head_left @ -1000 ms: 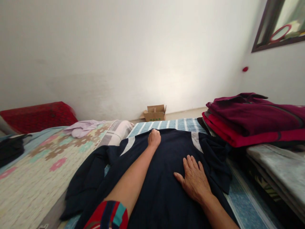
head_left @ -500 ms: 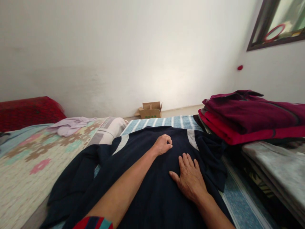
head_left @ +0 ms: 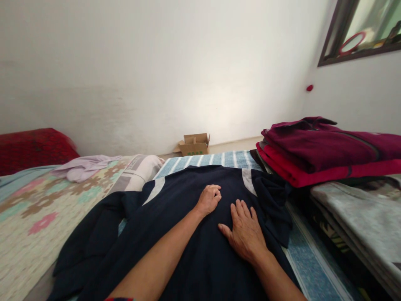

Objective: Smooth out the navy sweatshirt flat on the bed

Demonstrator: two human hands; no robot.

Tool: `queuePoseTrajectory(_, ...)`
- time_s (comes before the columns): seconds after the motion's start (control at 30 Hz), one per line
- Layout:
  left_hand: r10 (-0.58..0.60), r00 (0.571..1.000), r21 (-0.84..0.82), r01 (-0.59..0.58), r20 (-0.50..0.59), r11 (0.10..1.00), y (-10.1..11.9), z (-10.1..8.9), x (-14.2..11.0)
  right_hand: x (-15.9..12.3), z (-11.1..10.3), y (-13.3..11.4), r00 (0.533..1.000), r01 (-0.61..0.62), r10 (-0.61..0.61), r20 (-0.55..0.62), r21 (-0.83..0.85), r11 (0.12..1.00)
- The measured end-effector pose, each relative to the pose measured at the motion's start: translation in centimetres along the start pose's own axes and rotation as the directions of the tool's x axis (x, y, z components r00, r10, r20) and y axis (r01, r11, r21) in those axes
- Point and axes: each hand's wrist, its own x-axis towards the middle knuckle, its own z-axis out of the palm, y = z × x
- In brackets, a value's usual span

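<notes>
A dark navy jacket point(head_left: 200, 246) with pale grey shoulder patches lies spread out, back or front side up, I cannot tell which. My left hand point(head_left: 209, 200) is on its upper middle, fingers curled in. Whatever those fingers may hold is hidden. Lower and to the right, my right hand point(head_left: 247, 230) lies flat on the cloth, fingers stretched out and thumb apart. One sleeve trails down at the left; the other is bunched at the right.
Blue-and-white striped bedding point(head_left: 313, 251) lies beneath the jacket. Folded maroon and red clothes point(head_left: 328, 146) are stacked at the right, near a grey folded pile point(head_left: 360, 213). A flowered bedspread point(head_left: 46, 234) stretches left, bearing a lilac cloth point(head_left: 84, 167). A cardboard box point(head_left: 194, 146) stands by the wall.
My left hand has drawn back slightly toward me, its fingers still curled. The right hand stays flat on the jacket. The view has turned a little to the right.
</notes>
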Motion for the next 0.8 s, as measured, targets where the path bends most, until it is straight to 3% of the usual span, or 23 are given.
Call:
queuePoseTrajectory(0.1,-0.005,0.999,0.077,0.008,-0.039,0.997,-0.2,-0.1,0.7,0.0,-0.1,-0.1,1.000,0.000,0.000,-0.002,0.010,1.000)
queuePoseTrajectory(0.33,-0.142,0.978,0.213,0.173,-0.155,0.961,-1.1,-1.5,3.7,-0.1,-0.2,-0.1,1.000,-0.006,0.006,-0.001,0.023,1.000)
queuePoseTrajectory(0.5,-0.181,0.983,0.300,0.182,-0.030,0.937,-1.9,-0.7,4.9,-0.1,-0.3,-0.1,1.000,-0.008,0.008,-0.008,0.026,1.000)
queuePoseTrajectory(0.63,-0.316,0.938,0.436,0.227,0.144,0.871,-2.3,0.2,5.5,0.0,-0.1,-0.1,1.000,0.000,0.001,-0.020,0.027,1.000)
queuePoseTrajectory(0.7,-0.339,0.928,0.484,0.228,0.155,0.845,-2.1,0.3,5.7,0.1,0.0,0.0,1.000,0.000,0.000,-0.024,0.027,1.000)
queuePoseTrajectory(0.8,-0.259,0.956,0.521,0.154,0.136,0.840,-1.6,0.4,5.7,0.1,0.0,0.1,1.000,-0.002,0.002,-0.023,0.026,1.000)
